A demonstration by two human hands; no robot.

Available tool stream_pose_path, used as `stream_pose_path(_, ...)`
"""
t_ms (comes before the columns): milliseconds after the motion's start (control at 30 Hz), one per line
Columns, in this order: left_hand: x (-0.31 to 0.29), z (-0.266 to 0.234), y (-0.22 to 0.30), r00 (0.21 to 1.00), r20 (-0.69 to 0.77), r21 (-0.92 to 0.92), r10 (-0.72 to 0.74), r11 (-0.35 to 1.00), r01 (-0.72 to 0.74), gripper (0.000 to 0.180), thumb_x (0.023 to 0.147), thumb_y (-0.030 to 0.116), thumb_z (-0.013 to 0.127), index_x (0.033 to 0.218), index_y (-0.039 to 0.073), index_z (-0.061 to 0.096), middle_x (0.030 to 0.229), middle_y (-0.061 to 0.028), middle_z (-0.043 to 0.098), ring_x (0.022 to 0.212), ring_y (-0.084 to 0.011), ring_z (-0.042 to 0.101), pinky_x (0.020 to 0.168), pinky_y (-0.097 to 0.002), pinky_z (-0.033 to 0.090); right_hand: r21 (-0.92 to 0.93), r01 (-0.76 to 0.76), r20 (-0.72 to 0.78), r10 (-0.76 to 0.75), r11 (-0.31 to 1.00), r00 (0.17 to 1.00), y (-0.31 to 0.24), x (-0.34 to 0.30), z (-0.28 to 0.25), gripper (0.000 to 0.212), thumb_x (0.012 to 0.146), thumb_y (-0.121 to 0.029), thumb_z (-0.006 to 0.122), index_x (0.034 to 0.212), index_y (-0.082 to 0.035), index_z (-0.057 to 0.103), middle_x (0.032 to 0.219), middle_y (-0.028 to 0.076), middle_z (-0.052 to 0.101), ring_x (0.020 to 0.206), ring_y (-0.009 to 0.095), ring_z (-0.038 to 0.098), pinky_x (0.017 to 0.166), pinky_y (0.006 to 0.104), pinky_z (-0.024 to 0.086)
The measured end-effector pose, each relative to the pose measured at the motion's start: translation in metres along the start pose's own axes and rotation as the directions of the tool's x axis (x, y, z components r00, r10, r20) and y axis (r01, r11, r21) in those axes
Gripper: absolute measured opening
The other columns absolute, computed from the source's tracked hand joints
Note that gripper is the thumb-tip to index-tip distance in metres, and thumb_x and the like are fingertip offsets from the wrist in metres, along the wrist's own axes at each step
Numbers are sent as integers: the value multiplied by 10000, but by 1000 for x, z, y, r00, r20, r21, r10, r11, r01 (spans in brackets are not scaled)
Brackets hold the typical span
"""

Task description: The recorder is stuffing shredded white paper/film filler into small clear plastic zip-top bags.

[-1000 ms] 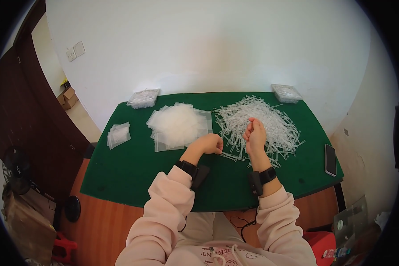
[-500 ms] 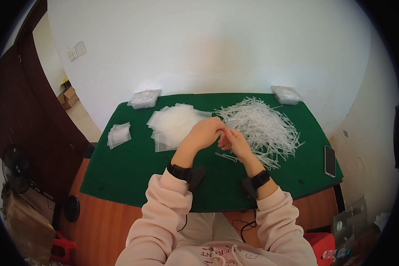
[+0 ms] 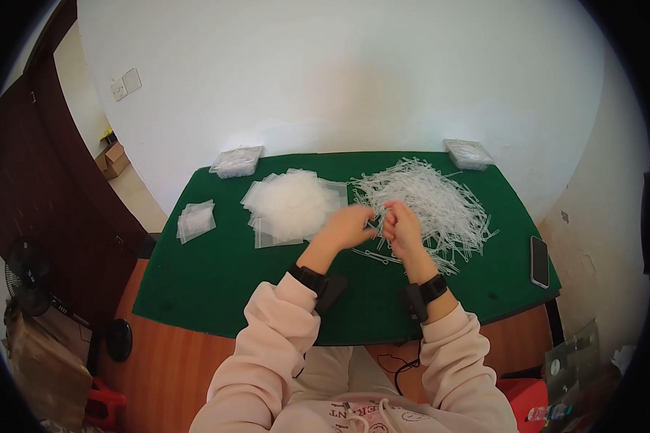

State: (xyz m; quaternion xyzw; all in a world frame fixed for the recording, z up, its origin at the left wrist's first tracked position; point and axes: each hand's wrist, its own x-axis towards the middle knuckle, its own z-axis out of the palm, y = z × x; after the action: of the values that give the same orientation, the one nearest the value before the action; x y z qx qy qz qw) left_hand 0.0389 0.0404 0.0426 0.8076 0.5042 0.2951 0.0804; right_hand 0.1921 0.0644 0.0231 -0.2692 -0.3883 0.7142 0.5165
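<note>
My left hand (image 3: 349,228) hovers over the right edge of a heap of clear zip bags (image 3: 292,206). Its thumb and fingers are bent but apart, slightly blurred, with nothing I can make out between them. A small gap to the right, my right hand (image 3: 404,229) is closed, thumb against curled fingers. Whatever it holds is too thin or hidden to tell. Behind and beside that hand spreads a big pile of thin clear plastic sticks (image 3: 440,198) with looped ends. Several loose sticks (image 3: 374,255) lie at the pile's near left edge.
A small stack of clear bags (image 3: 196,221) lies at the table's left. Clear plastic boxes stand at the back left (image 3: 237,162) and back right (image 3: 469,154). A phone (image 3: 539,261) rests by the right edge of the green-covered table (image 3: 202,289). A wall (image 3: 303,86) rises behind.
My hands were touching at the fingertips and have now come apart. The right hand moved slightly right with its fingers raised, and the left hand dropped slightly lower.
</note>
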Motion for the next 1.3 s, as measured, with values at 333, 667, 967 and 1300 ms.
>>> stream_pose_path(333, -1, 26, -2, 868, 488, 141, -93, 990, 27, 189, 644, 199, 722, 758, 93, 616, 760, -74, 613, 754, -259, 595, 653, -363, 466, 61, 127, -86, -121, 990, 989, -10, -1, -1, 183, 937, -227, 410, 950, -58, 478, 594, -34, 339, 440, 52, 263, 382, 204, 213)
stream_pose_path(667, -2, 3, -1, 912, 401, 95, -85, 994, 52, 103, 695, 175, 650, 728, 81, 622, 726, -98, 622, 733, -271, 598, 650, -368, 468, -17, 145, -73, -146, 989, 987, -4, 0, 0, 173, 931, -212, 417, 932, -55, 491, 601, -37, 367, 449, 46, 284, 393, 202, 234)
stream_pose_path(967, -6, -38, 12, 989, 58, 32, 134, 990, -136, 97, 718, 99, 577, 788, 57, 630, 760, -110, 598, 745, -289, 571, 653, -363, 450, -531, 469, 192, -438, 706, 878, 20, 8, -5, 191, 927, -199, 408, 910, -52, 530, 663, -17, 494, 542, 51, 431, 451, 191, 342)
stream_pose_path(1300, -9, -64, 30, 995, 93, 89, 36, 995, -44, 96, 697, 89, 591, 779, 47, 616, 753, -112, 587, 731, -285, 565, 635, -359, 448, -307, 48, 239, 28, 950, 971, 19, -21, 31, 202, 932, -234, 403, 938, -61, 506, 761, 54, 576, 532, 69, 478, 437, 195, 365)
